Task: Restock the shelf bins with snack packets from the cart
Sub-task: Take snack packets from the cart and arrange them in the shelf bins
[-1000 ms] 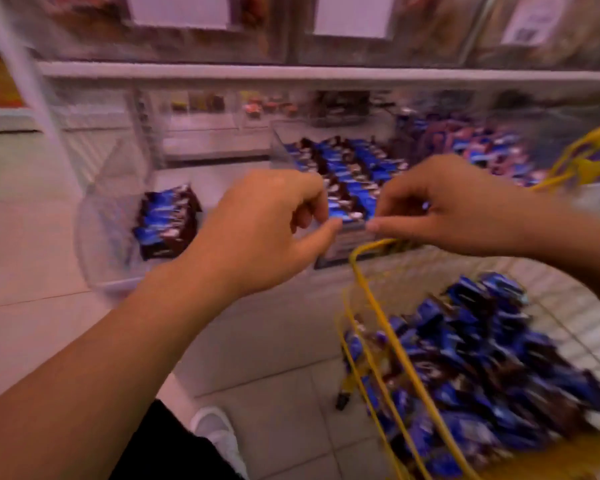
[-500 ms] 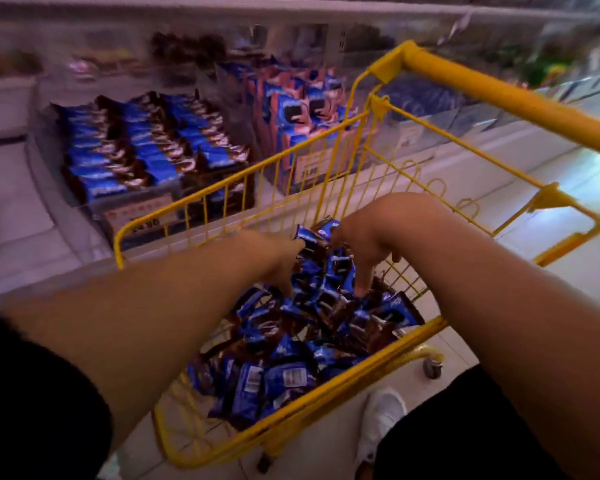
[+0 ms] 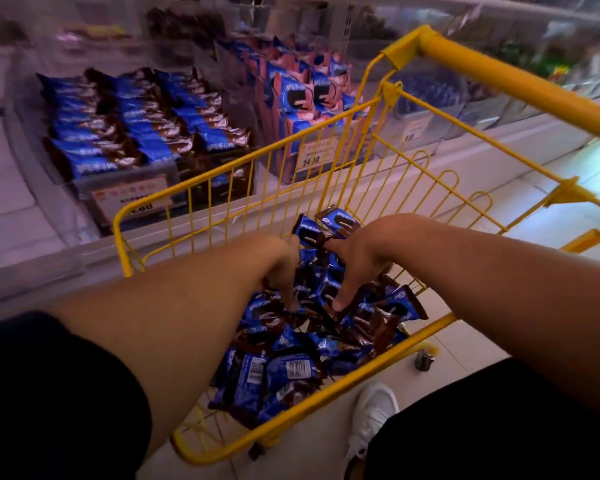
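A yellow wire cart (image 3: 201, 183) holds a heap of blue and brown snack packets (image 3: 288, 370). Both my hands are down inside it. My left hand (image 3: 279, 268) has its fingers dug into the heap, closed on packets. My right hand (image 3: 361, 261) grips packets too, its fingers pointing down. A couple of packets (image 3: 321, 228) stick up between the two hands. Behind the cart a clear shelf bin (image 3: 129, 126) is filled with rows of the same blue packets.
A second bin (image 3: 305, 95) to the right holds upright blue and pink packs, with a price label on its front. The cart's thick yellow handle (image 3: 516, 81) crosses the upper right. My white shoe (image 3: 371, 420) stands on the tiled floor by a cart wheel (image 3: 425, 358).
My hands have left the shelf bin and dropped into the cart. Since half a second ago they have closed on packets, and a couple now rise between them.
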